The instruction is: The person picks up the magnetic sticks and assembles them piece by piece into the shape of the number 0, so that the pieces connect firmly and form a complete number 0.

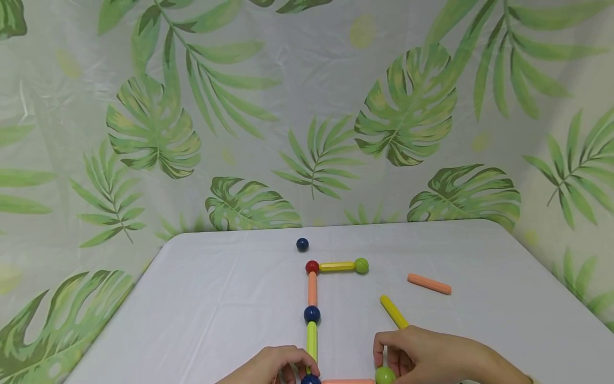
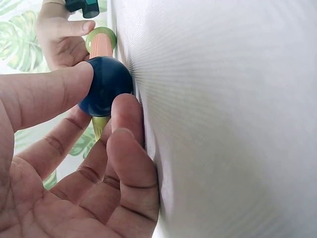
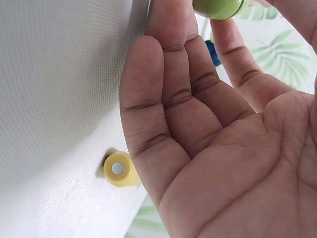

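At the front edge of the head view, my left hand (image 1: 283, 362) pinches a dark blue ball (image 2: 106, 87) between thumb and fingers. A salmon stick (image 1: 348, 381) runs from that ball to a light green ball (image 1: 385, 375). My right hand (image 1: 427, 349) holds this green ball with its thumb and fingertips. From the blue ball a yellow-green stick (image 1: 312, 338) leads away to a second blue ball (image 1: 312, 313). Beyond it follow another salmon stick (image 1: 313, 288), a red ball (image 1: 312, 266), a yellow stick (image 1: 337, 266) and a second green ball (image 1: 362, 265).
A loose yellow stick (image 1: 393, 310) lies just beyond my right hand, partly covered by it. Farther right is a loose salmon stick (image 1: 429, 284). One dark blue ball (image 1: 302, 244) sits apart near the far edge. A leaf-patterned sheet (image 1: 316, 106) hangs behind the white table (image 1: 216, 298).
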Demonstrator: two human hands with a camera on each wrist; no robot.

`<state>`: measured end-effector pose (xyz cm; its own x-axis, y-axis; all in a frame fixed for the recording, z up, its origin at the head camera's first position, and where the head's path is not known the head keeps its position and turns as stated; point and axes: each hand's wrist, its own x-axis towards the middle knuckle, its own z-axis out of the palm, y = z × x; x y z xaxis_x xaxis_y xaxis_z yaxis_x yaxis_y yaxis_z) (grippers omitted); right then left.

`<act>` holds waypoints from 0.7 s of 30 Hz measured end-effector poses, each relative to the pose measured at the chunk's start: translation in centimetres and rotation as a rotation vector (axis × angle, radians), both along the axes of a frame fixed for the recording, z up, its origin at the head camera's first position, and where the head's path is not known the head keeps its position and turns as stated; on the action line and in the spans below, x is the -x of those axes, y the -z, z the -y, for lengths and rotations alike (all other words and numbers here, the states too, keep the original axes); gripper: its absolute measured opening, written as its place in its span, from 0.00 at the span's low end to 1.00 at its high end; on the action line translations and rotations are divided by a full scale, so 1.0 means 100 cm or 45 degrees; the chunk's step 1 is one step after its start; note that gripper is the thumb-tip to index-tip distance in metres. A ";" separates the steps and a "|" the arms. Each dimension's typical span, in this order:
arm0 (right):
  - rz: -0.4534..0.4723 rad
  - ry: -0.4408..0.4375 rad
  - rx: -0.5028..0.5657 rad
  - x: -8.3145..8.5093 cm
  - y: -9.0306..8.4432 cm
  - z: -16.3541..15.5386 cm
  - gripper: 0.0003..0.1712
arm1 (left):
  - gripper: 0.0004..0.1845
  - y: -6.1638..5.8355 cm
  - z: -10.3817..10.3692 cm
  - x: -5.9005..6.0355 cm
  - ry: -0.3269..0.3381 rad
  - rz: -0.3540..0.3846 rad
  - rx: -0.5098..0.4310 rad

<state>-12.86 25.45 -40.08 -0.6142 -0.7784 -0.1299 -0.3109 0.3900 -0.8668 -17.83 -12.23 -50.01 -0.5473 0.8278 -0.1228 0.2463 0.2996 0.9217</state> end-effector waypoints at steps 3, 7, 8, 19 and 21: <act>-0.011 -0.010 0.008 0.000 0.001 0.001 0.09 | 0.16 0.003 0.000 0.001 0.011 -0.012 -0.003; -0.018 -0.012 0.013 -0.001 0.001 0.001 0.09 | 0.16 0.004 0.000 0.002 0.014 -0.012 -0.002; -0.021 -0.012 0.012 -0.001 0.001 0.001 0.09 | 0.16 0.004 0.000 0.002 0.014 -0.010 0.000; 0.011 0.007 -0.024 -0.002 -0.002 0.001 0.09 | 0.16 0.007 0.001 0.004 0.008 0.020 0.007; -0.005 0.014 -0.042 -0.002 -0.003 0.000 0.10 | 0.16 0.007 0.001 0.004 0.007 0.020 0.012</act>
